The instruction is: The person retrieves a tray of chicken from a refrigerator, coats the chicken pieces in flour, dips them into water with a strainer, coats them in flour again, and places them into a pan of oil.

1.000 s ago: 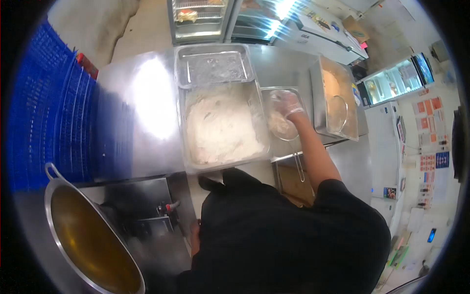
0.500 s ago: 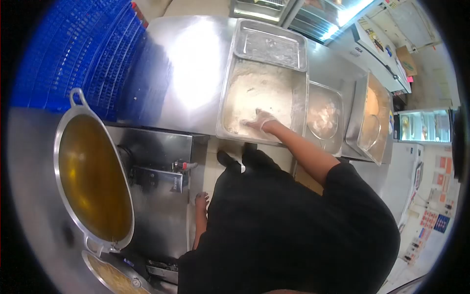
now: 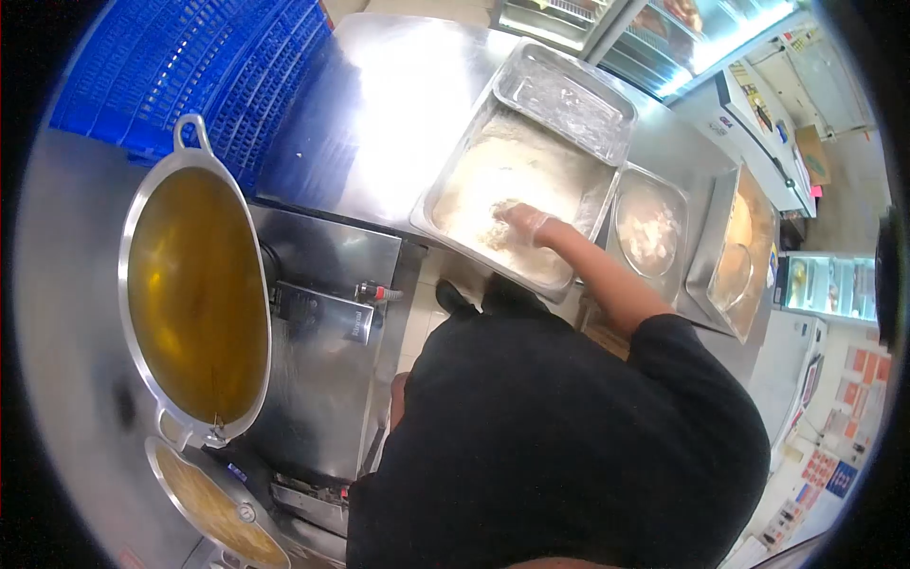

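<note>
My right hand (image 3: 526,224), in a clear plastic glove, is down in the white flour (image 3: 531,171) that fills a large metal pan (image 3: 445,242). Its fingers are curled in, with clumpy flour at the fingertips; whether anything else lies under the flour is hidden. A smaller metal tray (image 3: 567,100), dusted white, rests across the pan's far end. Of my left hand (image 3: 398,398) only a sliver of skin shows low beside my dark shirt, its fingers out of sight.
Right of the flour pan stand a container of pale pieces in liquid (image 3: 648,232) and a pan of orange-tan powder (image 3: 746,223). To the left are a big wok of oil (image 3: 199,294), a second oil pan (image 3: 213,507) and blue plastic crates (image 3: 190,76).
My right hand's spread fingers have curled into the flour, and flour is heaped at them. My left hand has dropped mostly behind my body. The camera view has turned slightly.
</note>
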Demonstrator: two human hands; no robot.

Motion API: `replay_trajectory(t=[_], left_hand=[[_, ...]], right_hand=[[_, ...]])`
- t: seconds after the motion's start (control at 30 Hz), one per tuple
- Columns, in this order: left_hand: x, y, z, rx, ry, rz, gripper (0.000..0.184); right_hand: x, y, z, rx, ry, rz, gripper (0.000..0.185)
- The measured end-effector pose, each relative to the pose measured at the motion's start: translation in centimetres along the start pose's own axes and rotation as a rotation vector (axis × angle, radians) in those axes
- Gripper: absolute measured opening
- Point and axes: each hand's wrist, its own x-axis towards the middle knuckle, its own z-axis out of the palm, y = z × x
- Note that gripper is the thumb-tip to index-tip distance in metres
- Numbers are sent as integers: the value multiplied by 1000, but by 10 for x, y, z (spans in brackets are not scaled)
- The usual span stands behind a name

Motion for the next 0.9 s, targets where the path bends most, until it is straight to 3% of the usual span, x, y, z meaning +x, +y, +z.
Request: replay_trajectory(t=[0.13,0.17,0.27,0.3,0.6,0.67,0.8,0.83,0.9], left_hand=[[8,9,-1,-77,38,-4,28],[11,10,-1,-100,47,-4,29],[17,14,-2,-165,79,1,29],[19,13,-3,-184,93,7,29],[17,11,-5,-114,27,-39,29],[18,18,-7,-102,5,-46,29],[17,15,-9,-88,-23,-57,29],[17,15,-9,-87,-30,-59,29],[19,17,-7,-84,-39,-57,29]], right_hand=[[-2,-58,-33,-393,-238,-166,92],[14,-69,-28,-597,-458,-119,108],[28,-73,-2,-701,-397,-95,111],[25,-87,-13,-681,-449,-60,109],[1,-38,10,-549,-181,-168,63],[16,-1,31,-449,-295,-119,74],[-2,-19,-2,-149,-72,97,55],[-4,-7,0,20,103,98,50],[-5,0,-16,111,232,129,53]])
